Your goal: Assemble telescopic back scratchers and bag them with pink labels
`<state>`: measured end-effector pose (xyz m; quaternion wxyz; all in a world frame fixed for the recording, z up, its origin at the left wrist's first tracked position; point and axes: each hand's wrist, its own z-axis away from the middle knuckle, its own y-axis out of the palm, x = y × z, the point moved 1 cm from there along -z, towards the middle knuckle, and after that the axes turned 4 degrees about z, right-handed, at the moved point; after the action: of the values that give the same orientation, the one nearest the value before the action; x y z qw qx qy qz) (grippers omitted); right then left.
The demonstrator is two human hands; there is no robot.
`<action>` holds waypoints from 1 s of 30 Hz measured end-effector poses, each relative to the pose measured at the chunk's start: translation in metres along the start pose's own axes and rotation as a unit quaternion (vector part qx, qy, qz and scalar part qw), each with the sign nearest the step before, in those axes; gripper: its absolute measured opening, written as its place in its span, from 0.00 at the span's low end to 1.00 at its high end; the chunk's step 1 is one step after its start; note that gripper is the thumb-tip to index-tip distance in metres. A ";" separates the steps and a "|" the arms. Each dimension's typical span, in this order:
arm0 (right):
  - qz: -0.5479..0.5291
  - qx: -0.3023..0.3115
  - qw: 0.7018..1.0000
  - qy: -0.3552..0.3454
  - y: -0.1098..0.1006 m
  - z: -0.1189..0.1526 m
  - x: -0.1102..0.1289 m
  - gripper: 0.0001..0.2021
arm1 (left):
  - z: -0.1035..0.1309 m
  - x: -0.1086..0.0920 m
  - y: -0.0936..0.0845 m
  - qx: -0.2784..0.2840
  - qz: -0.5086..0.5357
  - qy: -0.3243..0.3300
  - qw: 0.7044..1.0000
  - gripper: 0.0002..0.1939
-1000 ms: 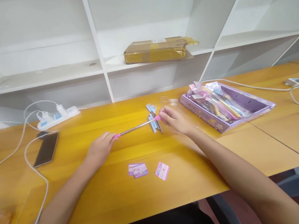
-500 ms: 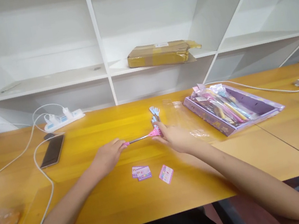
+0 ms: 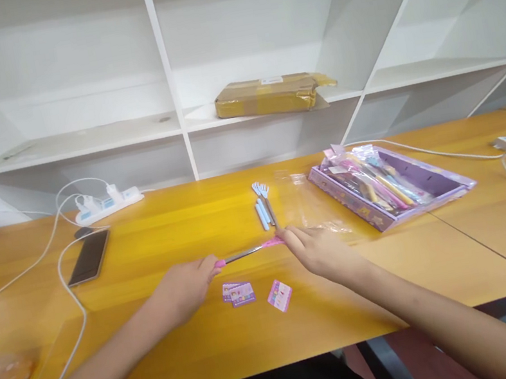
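Note:
My left hand (image 3: 186,285) grips the pink handle end of a thin telescopic rod (image 3: 245,253) with a metal shaft. My right hand (image 3: 315,249) pinches the rod's other pink end. The rod lies nearly level just above the yellow table (image 3: 181,228). Just beyond it lie several pale blue rods with small hand-shaped tips (image 3: 263,204), side by side. Three small pink and purple cards (image 3: 254,293) lie on the table right below the rod, between my hands.
A purple box (image 3: 391,181) of packaged items sits at the right, with a clear plastic wrapper (image 3: 312,205) beside it. A phone (image 3: 88,256) and a white power strip (image 3: 106,203) with cables lie at the left. A brown parcel (image 3: 270,94) rests on the white shelf.
Both hands have drawn the rod toward me, away from the blue rods. The rod looks shorter than a second ago. The camera view shifted slightly.

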<state>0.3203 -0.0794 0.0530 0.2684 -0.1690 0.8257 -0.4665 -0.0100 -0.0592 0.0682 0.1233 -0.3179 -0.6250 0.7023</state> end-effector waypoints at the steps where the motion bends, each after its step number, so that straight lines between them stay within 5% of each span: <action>1: -0.003 0.010 1.000 -0.004 0.001 -0.001 0.003 0.15 | 0.000 -0.002 0.001 -0.004 -0.014 0.000 1.000 0.18; 9: -0.052 0.081 0.995 0.015 0.006 -0.008 0.026 0.15 | -0.001 -0.020 0.001 0.001 -0.103 0.007 0.995 0.17; 19: -0.030 0.061 0.998 0.002 -0.028 -0.024 0.037 0.09 | 0.011 -0.014 0.004 -0.017 -0.140 0.026 0.990 0.19; 24: -0.033 0.027 0.999 -0.032 -0.018 -0.035 0.044 0.05 | 0.012 -0.016 0.004 -0.089 -0.161 0.063 0.981 0.16; 30: -0.062 -0.010 0.994 -0.092 -0.004 -0.045 0.062 0.06 | -0.001 -0.029 0.017 -0.066 -0.206 0.076 0.973 0.15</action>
<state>0.2438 -0.0840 0.0575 0.3122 -0.2649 0.7901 -0.4562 0.0169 -0.0778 0.0599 0.2915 -0.2420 -0.7108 0.5926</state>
